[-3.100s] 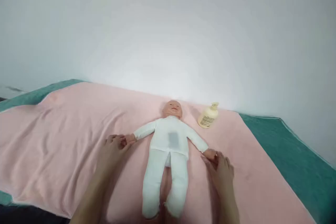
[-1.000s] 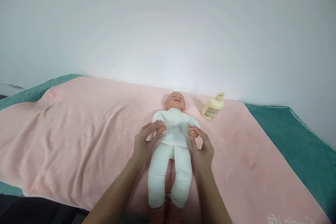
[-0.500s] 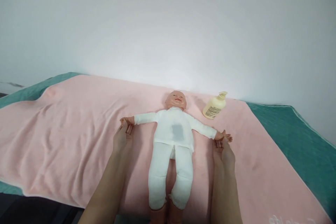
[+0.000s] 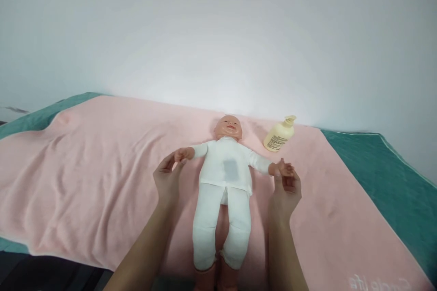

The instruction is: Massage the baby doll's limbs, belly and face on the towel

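A baby doll (image 4: pixel 213 159) with a white cloth body and a grey patch on its chest lies on its back, head toward the wall. Its arms are spread out to both sides. My left hand (image 4: pixel 168 176) is closed around the doll's hand (image 4: pixel 183 154) at the left, thumb and fingers on either side of it. On the other side, my right hand (image 4: pixel 287 191) grips the doll's other hand (image 4: pixel 282 168), with the thumb in front and the fingertips partly hidden. Past the doll's right-side arm stands a pale yellow pump bottle (image 4: pixel 279 135), clear of my hands.
A pink blanket (image 4: pixel 102 168), wrinkled at the left, lies under the doll. Green cloth (image 4: pixel 382 168) shows beyond it at both sides. A pale wall (image 4: pixel 218 36) rises right behind the blanket's far edge. Something dark (image 4: pixel 44 273) is at the lower left.
Both doll arms have come inward toward its body, their sleeves looking shorter in view. My hands moved in with them, and their fingers now close around the doll's hands.
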Tool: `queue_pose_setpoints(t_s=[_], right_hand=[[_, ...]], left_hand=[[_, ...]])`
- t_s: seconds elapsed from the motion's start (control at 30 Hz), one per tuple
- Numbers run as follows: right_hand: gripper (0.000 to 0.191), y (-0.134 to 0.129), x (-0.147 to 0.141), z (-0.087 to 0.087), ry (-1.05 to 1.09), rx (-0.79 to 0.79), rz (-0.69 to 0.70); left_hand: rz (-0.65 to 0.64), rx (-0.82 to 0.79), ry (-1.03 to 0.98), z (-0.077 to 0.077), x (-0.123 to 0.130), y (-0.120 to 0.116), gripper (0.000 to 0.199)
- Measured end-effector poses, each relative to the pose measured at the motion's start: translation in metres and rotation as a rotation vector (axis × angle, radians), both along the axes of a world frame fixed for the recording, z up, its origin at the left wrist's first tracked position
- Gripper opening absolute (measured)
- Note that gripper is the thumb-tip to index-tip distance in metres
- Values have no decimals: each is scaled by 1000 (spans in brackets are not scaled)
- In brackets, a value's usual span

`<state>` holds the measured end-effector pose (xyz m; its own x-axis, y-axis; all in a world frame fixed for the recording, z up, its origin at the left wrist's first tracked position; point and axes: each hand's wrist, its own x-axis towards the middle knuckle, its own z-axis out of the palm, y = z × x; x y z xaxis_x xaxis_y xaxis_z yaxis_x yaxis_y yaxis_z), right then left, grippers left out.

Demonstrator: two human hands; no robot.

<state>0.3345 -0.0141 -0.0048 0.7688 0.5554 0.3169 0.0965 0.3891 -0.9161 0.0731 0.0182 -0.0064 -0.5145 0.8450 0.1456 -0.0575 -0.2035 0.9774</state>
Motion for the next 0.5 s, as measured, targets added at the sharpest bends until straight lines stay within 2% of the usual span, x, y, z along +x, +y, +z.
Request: queue_pose_setpoints(t_s=[0.07, 0.17, 0.23, 0.3, 0.4, 0.5], right_hand=[[41, -3, -15, 4, -121, 16, 58], [29, -7, -30, 1, -353, -52, 159], [25, -7, -34, -5, -520, -47, 237], [25, -6, -35, -10, -657, 11, 282], [31, -4, -34, -14, -802, 66, 267], [32, -3, -34, -13, -904, 78, 262]], left_hand=[[-85, 64, 160, 0, 13, -7, 31], [-223, 228, 460, -2, 29, -14, 18], [-282, 381, 670, -4, 36, -15, 18], [-308, 461, 836, -4, 40, -14, 21], [-313, 497, 969, -1, 43, -13, 23], [-318, 525, 1012, 2, 46, -14, 22]])
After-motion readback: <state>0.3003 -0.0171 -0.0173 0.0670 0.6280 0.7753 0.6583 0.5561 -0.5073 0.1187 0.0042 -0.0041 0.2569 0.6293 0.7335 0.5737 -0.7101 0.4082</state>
